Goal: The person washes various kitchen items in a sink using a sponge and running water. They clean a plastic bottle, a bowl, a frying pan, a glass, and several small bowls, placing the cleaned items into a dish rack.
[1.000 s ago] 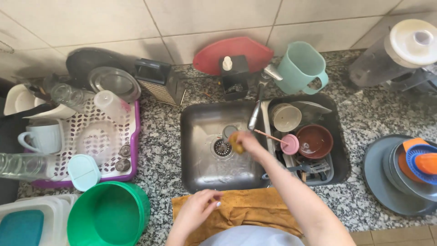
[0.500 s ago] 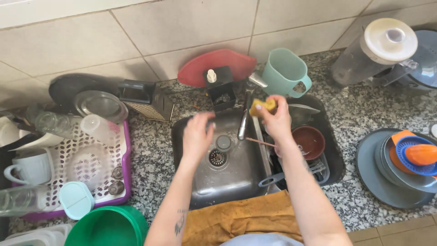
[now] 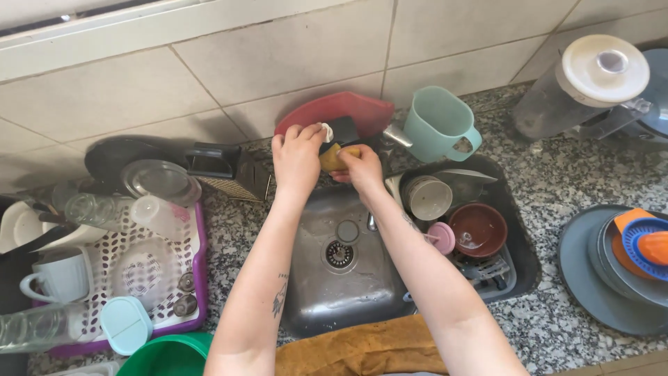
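Both of my hands are raised to the back of the steel sink [image 3: 320,292], by the dark tap fitting [image 3: 343,129]. My right hand [image 3: 358,169] holds a yellow sponge [image 3: 332,157] just under the fitting. My left hand [image 3: 296,157] grips a small white-topped thing at the fitting; its fingers hide most of it. A red cutting board [image 3: 362,111] leans on the tiled wall right behind them.
Dirty dishes fill the sink's right half: a beige cup [image 3: 428,198], a brown bowl [image 3: 477,230], a pink lid [image 3: 441,237]. A teal jug [image 3: 440,124] stands behind. A purple drying rack [image 3: 132,268] and a grater [image 3: 229,170] sit left, grey plates [image 3: 598,271] right.
Both hands have moved up from the sink basin to the tap fitting at the back. The right hand has kept the sponge. My view has tilted up toward the wall.
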